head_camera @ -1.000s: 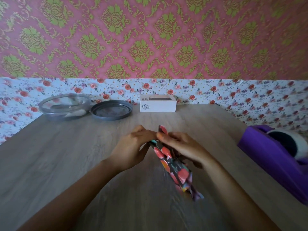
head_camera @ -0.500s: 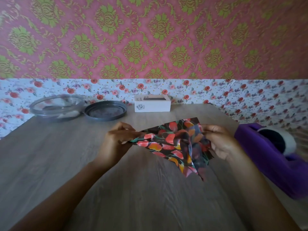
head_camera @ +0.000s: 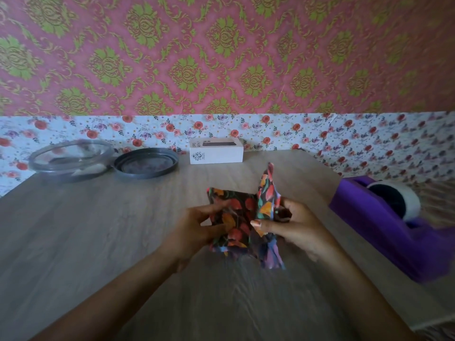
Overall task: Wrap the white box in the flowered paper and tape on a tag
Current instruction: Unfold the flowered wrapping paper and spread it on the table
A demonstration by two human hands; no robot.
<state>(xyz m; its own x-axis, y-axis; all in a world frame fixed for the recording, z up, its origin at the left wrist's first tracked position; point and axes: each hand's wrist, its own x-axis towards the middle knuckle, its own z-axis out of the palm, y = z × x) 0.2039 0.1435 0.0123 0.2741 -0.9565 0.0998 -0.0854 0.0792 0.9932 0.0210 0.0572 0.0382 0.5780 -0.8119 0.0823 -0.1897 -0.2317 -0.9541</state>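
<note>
The flowered paper [head_camera: 237, 217], dark with red and orange blooms, is held crumpled above the middle of the wooden table [head_camera: 98, 242]. My left hand [head_camera: 197, 230] grips its left part. My right hand [head_camera: 295, 227] pinches its right part, thumb on the front, and one corner of the sheet sticks up behind. The white box [head_camera: 216, 151] lies at the far edge of the table against the wall, well beyond both hands. No tag is visible.
A purple tape dispenser [head_camera: 384, 225] with a white roll stands at the right edge. At the back left sit a clear round container [head_camera: 71, 159] and its dark grey lid [head_camera: 146, 163]. Flowered wallpaper borders the table behind and to the right.
The paper was a narrow folded strip, then was pulled open wide between my hands; now my hands have come closer together and the sheet is bunched, one corner standing up.
</note>
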